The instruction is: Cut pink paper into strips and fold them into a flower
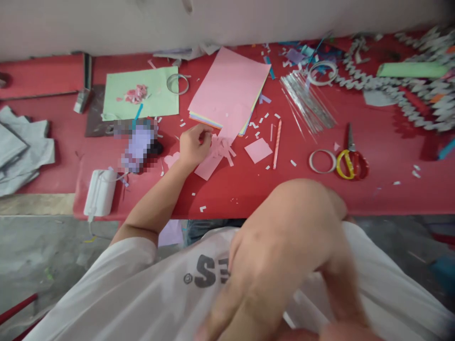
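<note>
My left hand (194, 144) rests on the red table (249, 189), its fingers curled and pinched on pink paper cut-outs (217, 154) just below a stack of coloured paper (231, 90) with a pink sheet on top. My right hand (284, 255) is close to the camera, large and blurred, in front of my white shirt. Its fingers point down and lie apart, and nothing shows in them. A small pink square (258, 150) and a pink pencil (277, 143) lie to the right of my left hand.
Yellow-and-red scissors (350, 161) and a tape ring (322, 161) lie at the right. Clear plastic strips (307, 102), folded grey paper chains (408, 85), a green sheet (142, 92) with pink scraps, another tape roll (177, 83) and a white device (100, 192) also sit on the table.
</note>
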`<state>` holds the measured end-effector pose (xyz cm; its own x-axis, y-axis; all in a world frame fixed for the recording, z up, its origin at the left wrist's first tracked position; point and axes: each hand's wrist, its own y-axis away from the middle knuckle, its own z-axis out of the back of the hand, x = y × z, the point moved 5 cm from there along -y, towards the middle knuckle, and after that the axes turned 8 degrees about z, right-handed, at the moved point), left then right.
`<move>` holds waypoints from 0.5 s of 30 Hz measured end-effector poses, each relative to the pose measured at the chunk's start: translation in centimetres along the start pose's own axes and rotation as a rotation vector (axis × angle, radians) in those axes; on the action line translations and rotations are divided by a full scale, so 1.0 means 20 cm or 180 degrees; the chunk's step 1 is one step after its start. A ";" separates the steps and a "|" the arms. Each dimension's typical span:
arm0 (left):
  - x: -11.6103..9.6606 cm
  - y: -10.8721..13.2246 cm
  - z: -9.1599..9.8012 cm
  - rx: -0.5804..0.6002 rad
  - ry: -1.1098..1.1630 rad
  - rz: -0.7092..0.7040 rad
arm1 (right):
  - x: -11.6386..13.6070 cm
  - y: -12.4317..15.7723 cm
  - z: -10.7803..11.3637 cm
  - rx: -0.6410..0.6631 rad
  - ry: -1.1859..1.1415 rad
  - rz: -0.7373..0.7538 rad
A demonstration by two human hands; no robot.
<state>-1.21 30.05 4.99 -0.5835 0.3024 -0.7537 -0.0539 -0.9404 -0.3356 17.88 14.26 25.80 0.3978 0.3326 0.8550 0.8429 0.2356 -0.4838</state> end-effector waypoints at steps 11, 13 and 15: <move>-0.04 -0.01 -0.03 0.0670 -0.0638 -0.0276 | -0.06 0.68 0.51 -0.3785 0.3742 -0.0303; -0.05 -0.01 -0.04 0.0745 -0.0689 -0.0389 | -0.20 0.90 0.58 -0.4796 0.5112 -0.0627; -0.06 0.00 -0.05 0.0856 -0.0731 -0.0433 | -0.38 1.00 0.64 -0.4676 0.5595 -0.1249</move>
<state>0.32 29.95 5.28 -0.7211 0.4134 -0.5560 -0.3365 -0.9104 -0.2406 27.16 28.28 7.25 -0.6520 -0.5620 0.5089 0.2090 -0.7784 -0.5919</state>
